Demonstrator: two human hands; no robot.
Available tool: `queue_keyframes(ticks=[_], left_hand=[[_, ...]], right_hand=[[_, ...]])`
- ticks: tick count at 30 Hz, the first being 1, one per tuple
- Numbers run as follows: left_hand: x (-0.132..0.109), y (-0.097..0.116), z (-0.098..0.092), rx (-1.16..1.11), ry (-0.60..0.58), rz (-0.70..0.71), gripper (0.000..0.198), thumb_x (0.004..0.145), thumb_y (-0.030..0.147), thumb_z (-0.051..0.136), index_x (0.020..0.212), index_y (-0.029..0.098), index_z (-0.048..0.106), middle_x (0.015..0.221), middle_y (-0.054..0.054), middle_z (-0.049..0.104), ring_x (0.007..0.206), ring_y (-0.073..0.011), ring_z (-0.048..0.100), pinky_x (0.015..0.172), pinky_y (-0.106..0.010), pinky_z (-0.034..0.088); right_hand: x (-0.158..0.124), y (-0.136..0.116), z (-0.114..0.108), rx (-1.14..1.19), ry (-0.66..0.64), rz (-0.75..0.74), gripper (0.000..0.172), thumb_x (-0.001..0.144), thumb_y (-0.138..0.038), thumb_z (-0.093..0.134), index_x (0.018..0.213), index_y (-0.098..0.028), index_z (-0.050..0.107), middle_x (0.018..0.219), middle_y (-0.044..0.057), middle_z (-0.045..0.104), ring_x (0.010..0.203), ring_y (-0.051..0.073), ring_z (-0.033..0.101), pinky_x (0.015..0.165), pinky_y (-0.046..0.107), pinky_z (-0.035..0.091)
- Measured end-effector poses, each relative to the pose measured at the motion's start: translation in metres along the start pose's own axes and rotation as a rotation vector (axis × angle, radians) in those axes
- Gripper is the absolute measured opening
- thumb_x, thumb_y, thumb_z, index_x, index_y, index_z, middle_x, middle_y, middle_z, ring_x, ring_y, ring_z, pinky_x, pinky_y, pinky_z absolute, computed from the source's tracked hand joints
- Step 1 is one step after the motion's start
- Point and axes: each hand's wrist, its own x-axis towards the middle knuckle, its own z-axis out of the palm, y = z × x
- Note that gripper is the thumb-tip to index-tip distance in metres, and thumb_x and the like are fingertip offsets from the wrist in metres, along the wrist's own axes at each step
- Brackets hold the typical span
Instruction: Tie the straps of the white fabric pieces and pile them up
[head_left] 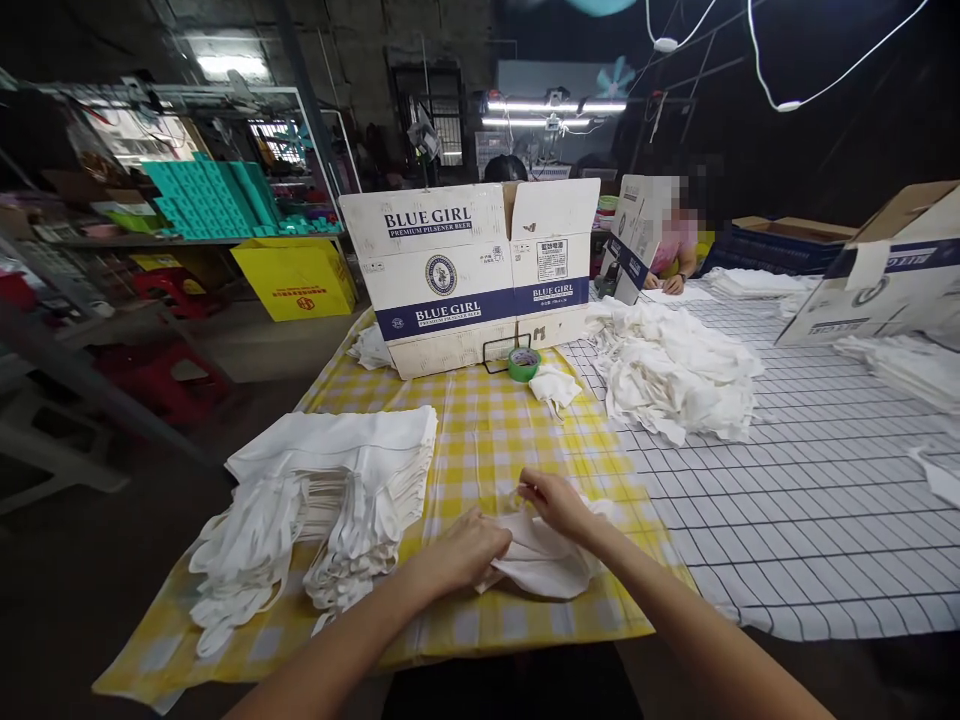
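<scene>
White cloth [544, 565] is gripped by left hand [465, 550], seemingly pinched by right hand [559, 503]; stack [337, 470] piled at 9 o'clock, heap [675, 370] untouched at 1 o'clock.

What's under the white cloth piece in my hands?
Yellow checked tablecloth shows around the white cloth piece. The left hand and right hand grip it; anything directly beneath is hidden.
</scene>
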Motion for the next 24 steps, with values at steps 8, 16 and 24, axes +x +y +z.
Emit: queue_keyframes(ticks=[8, 16, 24], left_hand=[[0.004, -0.01, -0.011, 0.237, 0.047, 0.141, 0.015, 0.074, 0.007, 0.052, 0.064, 0.017, 0.057, 0.057, 0.0, 0.058, 0.052, -0.0122, 0.046, 0.083, -0.035, 0.034], [-0.031, -0.026, -0.057, 0.153, 0.14, -0.016, 0.019, 0.076, 0.005, 0.046, 0.064, 0.018, 0.052, 0.061, 0.003, 0.055, 0.055, -0.011, 0.043, 0.084, -0.032, 0.029], [-0.047, -0.035, -0.103, -0.028, 0.192, -0.092, 0.006, 0.076, 0.023, 0.056, 0.081, 0.02, 0.058, 0.083, 0.0, 0.063, 0.075, -0.0147, 0.053, 0.082, -0.031, 0.029]], right_hand=[[-0.035, -0.02, 0.006, -0.187, -0.302, -0.368, 0.016, 0.081, -0.018, 0.048, 0.079, -0.021, 0.063, 0.077, 0.0, 0.067, 0.065, 0.014, 0.057, 0.058, 0.022, 0.032], [-0.05, 0.013, -0.04, -0.416, -0.257, -0.129, 0.018, 0.077, -0.016, 0.052, 0.084, -0.014, 0.068, 0.086, 0.014, 0.068, 0.074, 0.023, 0.06, 0.063, 0.029, 0.036], [-0.081, 0.009, -0.13, -0.169, -0.124, -0.18, 0.037, 0.088, -0.046, 0.04, 0.119, -0.031, 0.055, 0.07, 0.002, 0.065, 0.059, 0.016, 0.054, 0.058, 0.026, 0.029]])
